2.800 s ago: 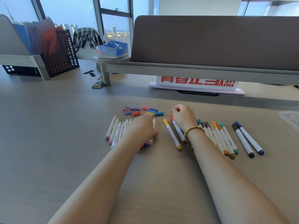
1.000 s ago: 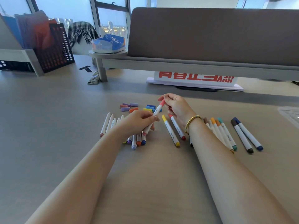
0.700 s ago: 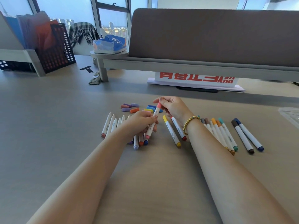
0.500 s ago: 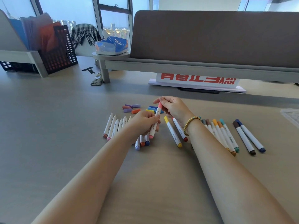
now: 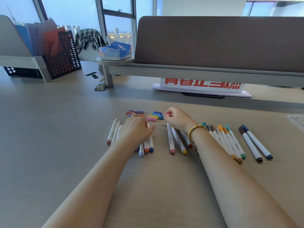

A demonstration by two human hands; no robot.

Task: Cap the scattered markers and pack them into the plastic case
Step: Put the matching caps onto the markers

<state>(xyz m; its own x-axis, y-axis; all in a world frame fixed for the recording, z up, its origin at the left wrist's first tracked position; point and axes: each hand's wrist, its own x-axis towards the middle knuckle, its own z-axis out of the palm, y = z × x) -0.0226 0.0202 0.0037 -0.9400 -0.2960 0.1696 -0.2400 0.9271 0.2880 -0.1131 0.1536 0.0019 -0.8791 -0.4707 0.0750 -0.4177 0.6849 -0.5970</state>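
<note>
My right hand (image 5: 178, 120) pinches the pink cap end of a pink marker (image 5: 170, 140), which lies on the desk beside capped yellow (image 5: 178, 141) and red (image 5: 185, 139) markers. My left hand (image 5: 136, 129) rests palm down on a row of uncapped markers (image 5: 113, 130); its fingertips are hidden, so any grip is unclear. Loose caps (image 5: 153, 116) lie just beyond both hands. More capped markers (image 5: 230, 142) lie right of my right wrist, with a brown and a navy one (image 5: 255, 143) farther right.
A brown divider on a grey rail (image 5: 213, 73) crosses the back, with a white sign with red characters (image 5: 202, 84) under it. A black mesh basket (image 5: 64, 58) stands back left, a tissue pack (image 5: 116, 51) on a round shelf. Something pale and translucent (image 5: 297, 120) shows at the right edge.
The pink marker, held in the air by both hands while being capped, now lies beside the yellow one. My left hand let go of it and moved back onto the uncapped row.
</note>
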